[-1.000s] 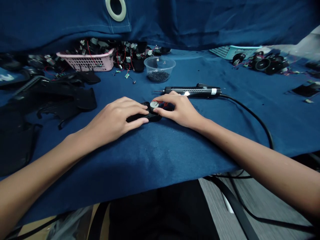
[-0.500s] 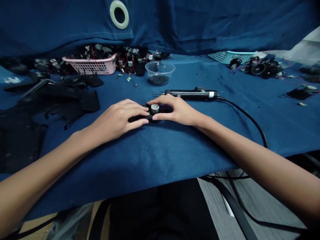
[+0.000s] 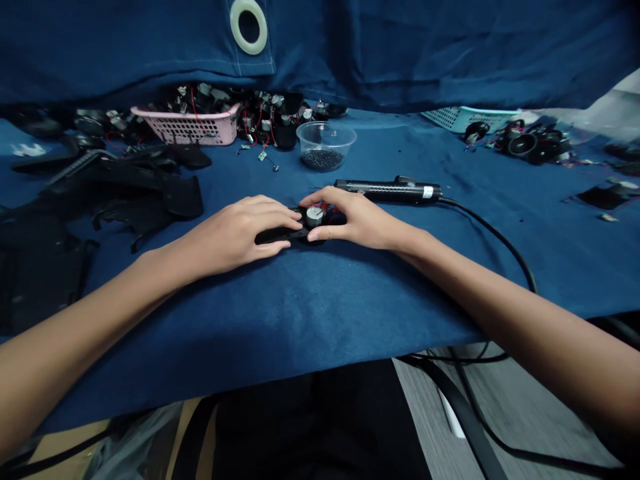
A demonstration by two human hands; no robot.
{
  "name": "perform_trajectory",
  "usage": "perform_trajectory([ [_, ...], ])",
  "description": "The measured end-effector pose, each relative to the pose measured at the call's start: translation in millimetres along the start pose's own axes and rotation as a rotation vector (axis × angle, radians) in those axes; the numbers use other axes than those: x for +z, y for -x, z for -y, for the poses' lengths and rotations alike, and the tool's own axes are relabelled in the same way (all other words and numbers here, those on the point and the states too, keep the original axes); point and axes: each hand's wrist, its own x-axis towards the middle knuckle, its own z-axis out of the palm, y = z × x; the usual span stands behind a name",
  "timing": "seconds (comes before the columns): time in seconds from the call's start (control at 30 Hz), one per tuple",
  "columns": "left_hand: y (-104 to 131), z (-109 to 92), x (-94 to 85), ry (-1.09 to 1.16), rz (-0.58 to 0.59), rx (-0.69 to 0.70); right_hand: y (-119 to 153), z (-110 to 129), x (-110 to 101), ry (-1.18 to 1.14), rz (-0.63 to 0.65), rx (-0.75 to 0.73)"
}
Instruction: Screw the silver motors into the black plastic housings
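Note:
Between my two hands a black plastic part lies on the blue cloth, with a small round silver motor sitting upright on it. My left hand grips the part's left end, fingers over the top and thumb along the near side. My right hand curves round the right end, index finger on the far side and thumb on the near side by the motor. Red wire shows beside the motor, under the right hand. Much of the part is hidden by the fingers. Just behind the right hand rests a black electric screwdriver.
A clear tub of small dark screws stands behind. Farther back are a pink basket with wired motors and a teal basket. Black plastic pieces pile up at left. A cable curves along the right.
The view has shifted slightly, so things appear a little farther right. My left thumb has drawn back a little from the motor. Both hands stay around the black plastic part.

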Motion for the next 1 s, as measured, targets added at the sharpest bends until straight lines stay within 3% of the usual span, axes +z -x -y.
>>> perform_trajectory([
  [0.27,1,-2,-1.9,0.011,0.011,-0.012,-4,1,-6,0.15,0.149,0.032],
  [0.53,6,0,-2.2,-0.019,0.021,-0.019,-11,-1,-4,0.228,0.203,0.012],
  [0.8,7,-3,-5.5,-0.046,0.082,-0.047,-4,-3,0,0.183,0.128,0.009],
  [1.0,7,-2,-5.1,-0.025,0.064,-0.036,4,-4,0,0.145,0.096,0.014],
])
